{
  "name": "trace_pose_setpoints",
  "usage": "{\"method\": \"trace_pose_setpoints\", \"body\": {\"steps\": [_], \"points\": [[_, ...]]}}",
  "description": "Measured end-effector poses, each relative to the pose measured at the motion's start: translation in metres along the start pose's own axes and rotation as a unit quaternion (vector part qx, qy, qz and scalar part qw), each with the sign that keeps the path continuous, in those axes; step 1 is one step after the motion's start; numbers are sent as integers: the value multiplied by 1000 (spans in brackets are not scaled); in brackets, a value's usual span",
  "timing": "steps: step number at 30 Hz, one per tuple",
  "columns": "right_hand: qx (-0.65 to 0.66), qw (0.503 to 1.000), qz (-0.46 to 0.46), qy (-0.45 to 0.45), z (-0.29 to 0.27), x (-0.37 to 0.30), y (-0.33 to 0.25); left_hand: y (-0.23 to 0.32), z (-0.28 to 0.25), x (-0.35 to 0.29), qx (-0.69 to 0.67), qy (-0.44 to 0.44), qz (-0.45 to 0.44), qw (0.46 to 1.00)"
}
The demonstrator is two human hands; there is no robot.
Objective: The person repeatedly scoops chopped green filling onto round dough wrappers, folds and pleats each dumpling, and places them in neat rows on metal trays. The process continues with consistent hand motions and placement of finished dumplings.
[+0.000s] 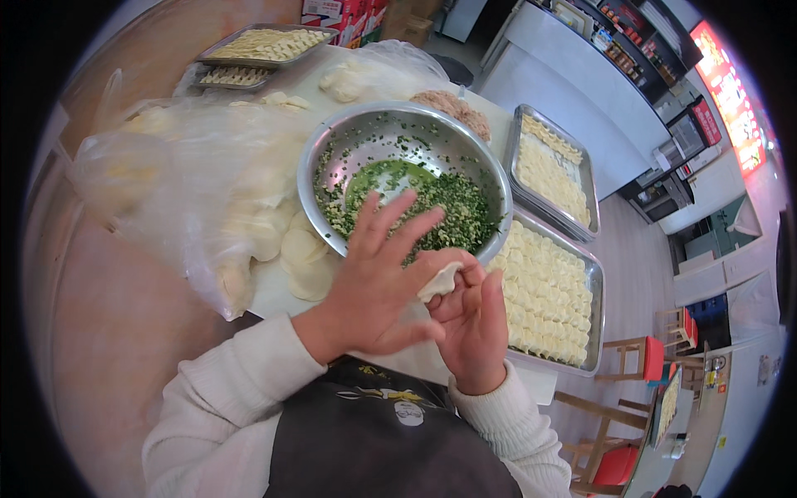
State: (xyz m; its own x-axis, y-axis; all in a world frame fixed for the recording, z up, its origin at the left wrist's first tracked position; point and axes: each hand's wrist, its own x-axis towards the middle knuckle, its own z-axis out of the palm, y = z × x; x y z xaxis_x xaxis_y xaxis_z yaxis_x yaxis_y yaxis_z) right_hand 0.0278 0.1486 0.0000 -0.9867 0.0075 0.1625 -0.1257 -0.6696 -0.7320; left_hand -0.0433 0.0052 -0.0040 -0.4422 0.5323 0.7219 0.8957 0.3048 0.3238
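A small pale folded dumpling (440, 282) rests against the curled fingers of my right hand (473, 324), in front of the bowl's near rim. My left hand (374, 286) is spread with its fingers stretched out over that rim, its index finger close beside the dumpling. Whether that finger touches the dough I cannot tell. Chopped green filling (452, 212) with pale bits lies in the large steel bowl (311, 170), with greenish liquid pooled in its middle. Round dough wrappers (307, 261) overlap on the table to the left of my left hand.
A tray (596, 307) packed with rows of dumplings stands at the right; stacked trays (519, 170) lie beyond it. Plastic bags (178, 191) cover dough at the left. Behind the bowl sits minced meat (452, 109). More trays (266, 46) stand far left. Red-seated stools (652, 358) are at the right.
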Motion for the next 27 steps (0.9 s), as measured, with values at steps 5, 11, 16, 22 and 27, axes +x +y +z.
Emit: {"method": "trace_pose_setpoints", "body": {"steps": [5,11,16,22,27], "points": [[150,984,13,92,-9,4,-2,2,-6,3,91,-43,2,995],[69,993,32,86,0,2,-8,13,-6,8,-90,19,-146,985],[-375,922,-79,63,4,-5,-14,15,-5,12,-307,69,-282,906],[-531,829,-172,22,13,-15,-24,30,-15,4,-297,-4,-221,929],[-709,637,-293,-72,2,-5,-35,39,-20,8,-371,-9,-260,891]]}}
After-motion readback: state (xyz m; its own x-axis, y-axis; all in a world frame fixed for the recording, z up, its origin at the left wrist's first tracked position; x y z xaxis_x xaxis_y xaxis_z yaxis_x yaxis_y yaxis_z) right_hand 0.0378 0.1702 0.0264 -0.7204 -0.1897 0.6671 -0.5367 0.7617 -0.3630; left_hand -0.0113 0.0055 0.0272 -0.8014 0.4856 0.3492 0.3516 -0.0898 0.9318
